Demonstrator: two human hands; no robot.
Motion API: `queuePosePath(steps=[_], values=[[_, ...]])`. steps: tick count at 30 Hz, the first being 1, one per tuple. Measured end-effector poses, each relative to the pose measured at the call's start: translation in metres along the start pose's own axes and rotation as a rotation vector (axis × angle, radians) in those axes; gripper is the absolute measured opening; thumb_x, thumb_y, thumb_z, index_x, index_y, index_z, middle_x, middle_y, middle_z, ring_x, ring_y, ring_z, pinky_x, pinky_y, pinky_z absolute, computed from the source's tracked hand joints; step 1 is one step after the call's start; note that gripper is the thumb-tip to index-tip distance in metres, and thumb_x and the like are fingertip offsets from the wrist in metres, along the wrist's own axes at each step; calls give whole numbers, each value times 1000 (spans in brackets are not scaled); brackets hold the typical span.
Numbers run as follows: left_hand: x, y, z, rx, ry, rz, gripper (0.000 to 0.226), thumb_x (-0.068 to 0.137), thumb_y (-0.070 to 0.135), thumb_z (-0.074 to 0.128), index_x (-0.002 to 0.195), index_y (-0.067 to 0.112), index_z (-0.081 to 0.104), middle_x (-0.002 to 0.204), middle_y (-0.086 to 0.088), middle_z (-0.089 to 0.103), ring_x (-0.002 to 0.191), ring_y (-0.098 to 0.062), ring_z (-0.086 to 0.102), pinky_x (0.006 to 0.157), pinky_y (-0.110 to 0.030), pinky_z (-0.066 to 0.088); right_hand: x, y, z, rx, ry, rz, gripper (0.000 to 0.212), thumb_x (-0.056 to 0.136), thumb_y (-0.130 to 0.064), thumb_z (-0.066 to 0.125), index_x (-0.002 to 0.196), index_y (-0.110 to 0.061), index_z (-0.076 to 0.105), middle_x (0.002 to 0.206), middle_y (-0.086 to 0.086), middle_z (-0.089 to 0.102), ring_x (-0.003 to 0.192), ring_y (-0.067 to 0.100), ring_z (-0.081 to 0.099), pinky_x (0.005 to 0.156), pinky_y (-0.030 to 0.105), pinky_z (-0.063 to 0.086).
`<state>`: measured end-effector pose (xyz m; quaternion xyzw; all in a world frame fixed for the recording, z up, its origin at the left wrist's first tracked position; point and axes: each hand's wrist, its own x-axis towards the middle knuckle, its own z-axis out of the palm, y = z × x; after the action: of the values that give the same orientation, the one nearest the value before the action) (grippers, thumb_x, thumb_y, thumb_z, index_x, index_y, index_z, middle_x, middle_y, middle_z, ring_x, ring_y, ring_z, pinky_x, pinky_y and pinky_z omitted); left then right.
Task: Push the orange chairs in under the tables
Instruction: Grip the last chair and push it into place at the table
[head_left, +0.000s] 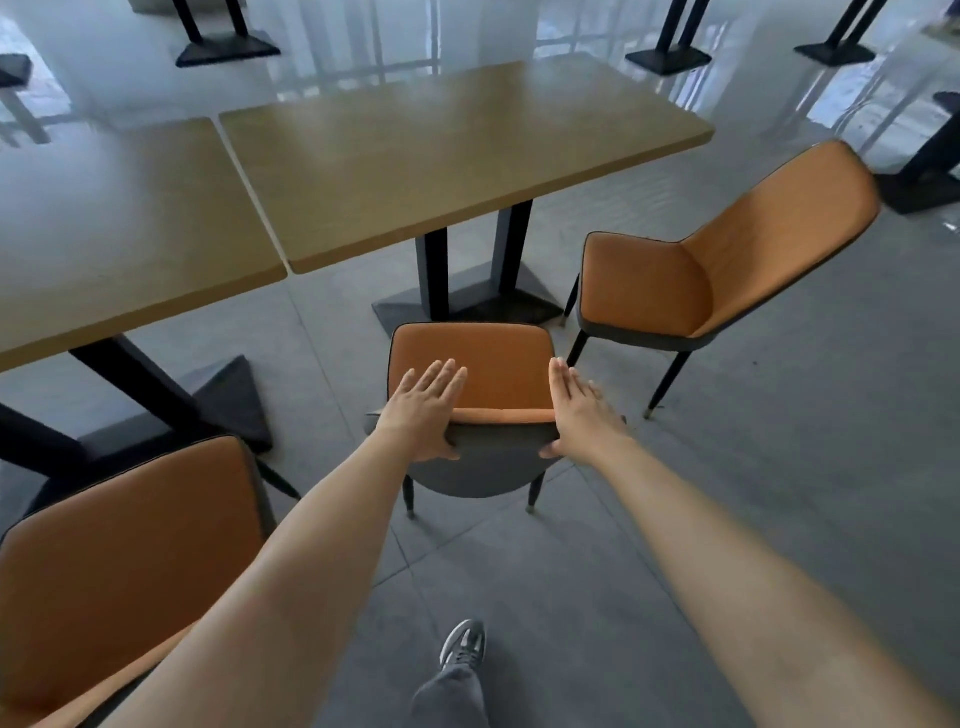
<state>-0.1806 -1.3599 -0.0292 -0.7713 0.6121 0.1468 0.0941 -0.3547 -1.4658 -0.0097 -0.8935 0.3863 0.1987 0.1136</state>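
Orange padded chair with grey shell back (470, 364) faces the right-hand wooden table (457, 156), seat front at its black pedestal base (467, 301), not yet under. Left hand (423, 415) and right hand (576, 415) both grip the backrest top, fingers extended. Two more orange chairs flank it.

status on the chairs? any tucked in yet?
None look tucked. In hand: left hand and right hand hold the backrest of the middle orange padded chair, its seat short of the wooden table. Left: that chair, the angled right chair, the near-left chair.
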Motion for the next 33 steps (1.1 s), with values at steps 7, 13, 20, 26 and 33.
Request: queuePosePath(steps=[7,13,20,26,33], values=[[19,0,-2,-86,-94,-2,37,81,23,59,117,15,52,116,-8,63,105,-29,58,81,-37,48,26,11,1,-13,-103,-86,65,87,-11,61,142,-9,27,149,12,33,135,27,35,106,38,37],[12,16,-12,-73,-93,-79,25,82,14,55,107,10,55,109,-10,64,100,-29,60,80,-34,46,30,23,-6,-46,-150,-263,11,90,-5,44,95,-14,49,90,5,53,83,23,53,68,32,45],[18,75,-16,-118,-39,-288,27,81,10,50,106,12,59,108,-11,65,101,-31,59,81,-34,45,36,79,-18,-119,-149,-459,13,88,-5,46,97,-12,54,99,9,59,79,22,49,68,30,42],[33,169,-8,-193,-36,-362,27,82,10,47,105,15,60,108,-8,67,100,-29,60,85,-36,47,29,164,-14,-144,-156,-511,20,87,-2,47,102,-11,57,103,10,62,88,24,57,78,35,51],[40,242,-6,-259,-1,-427,26,83,10,48,106,13,60,110,-10,67,100,-32,60,85,-37,46,20,225,-11,-150,-136,-545,29,86,0,47,109,-15,58,106,8,62,98,26,58,78,35,50]])
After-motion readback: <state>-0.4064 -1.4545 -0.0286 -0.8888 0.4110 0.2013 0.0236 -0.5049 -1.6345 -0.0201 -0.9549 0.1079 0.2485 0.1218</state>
